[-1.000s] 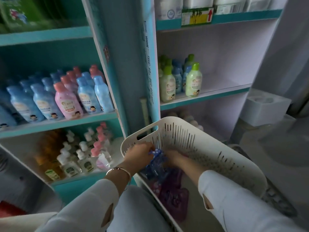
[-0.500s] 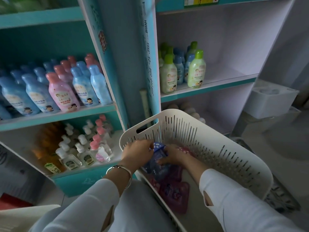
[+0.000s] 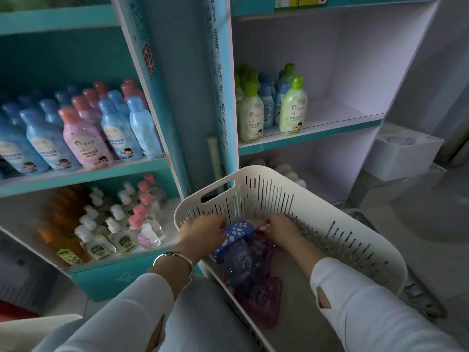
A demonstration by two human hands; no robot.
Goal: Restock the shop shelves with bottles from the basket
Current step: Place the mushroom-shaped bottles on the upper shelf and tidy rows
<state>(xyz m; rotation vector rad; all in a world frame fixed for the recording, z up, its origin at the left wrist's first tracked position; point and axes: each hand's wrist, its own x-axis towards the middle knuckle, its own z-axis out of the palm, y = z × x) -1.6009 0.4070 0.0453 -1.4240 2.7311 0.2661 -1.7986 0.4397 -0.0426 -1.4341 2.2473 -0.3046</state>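
Observation:
A white slotted basket [image 3: 330,214] sits in front of me. Inside lie a blue bottle [image 3: 238,252] with a white-dotted blue cap and several pink bottles [image 3: 264,298]. My left hand [image 3: 203,235] grips the blue bottle at its cap. My right hand [image 3: 284,232] curls round the dotted cap of a pink bottle [image 3: 262,228] beside it. The right shelf [image 3: 330,128] carries green and blue bottles [image 3: 293,105] at its left end.
The left shelves hold rows of blue and pink bottles [image 3: 83,133] above and small clear pump bottles [image 3: 121,232] below. A white box [image 3: 403,151] stands at the right. Round pale caps [image 3: 286,171] show on the low right shelf behind the basket.
The view has tilted down a little and drawn closer. Both hands stay in the basket; the blue bottle has come up slightly in my left hand and my right hand has shifted onto a pink bottle's cap.

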